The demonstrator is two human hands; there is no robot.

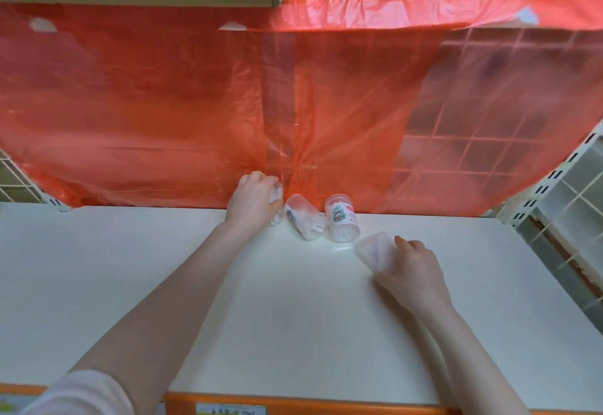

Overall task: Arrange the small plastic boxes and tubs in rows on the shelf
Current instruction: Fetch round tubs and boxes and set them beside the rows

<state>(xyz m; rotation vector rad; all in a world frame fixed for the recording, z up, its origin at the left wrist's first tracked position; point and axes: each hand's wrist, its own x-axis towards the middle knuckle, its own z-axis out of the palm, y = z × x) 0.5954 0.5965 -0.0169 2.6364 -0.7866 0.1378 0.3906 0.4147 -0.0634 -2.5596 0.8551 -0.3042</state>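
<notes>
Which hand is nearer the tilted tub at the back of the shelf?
Left. The left hand grips another tub right beside the tilted tub, on its left. The right hand holds a clear box further forward and to the right, beyond the upright tub.

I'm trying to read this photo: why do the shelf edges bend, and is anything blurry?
Head view: wide-angle lens bows the shelf edges; the tub in the right hand is motion-smeared, the tub the left hand grips is blurred too; soft glare beside the upright tub.

Bright, soft blur, bowed wide-angle edges
</notes>
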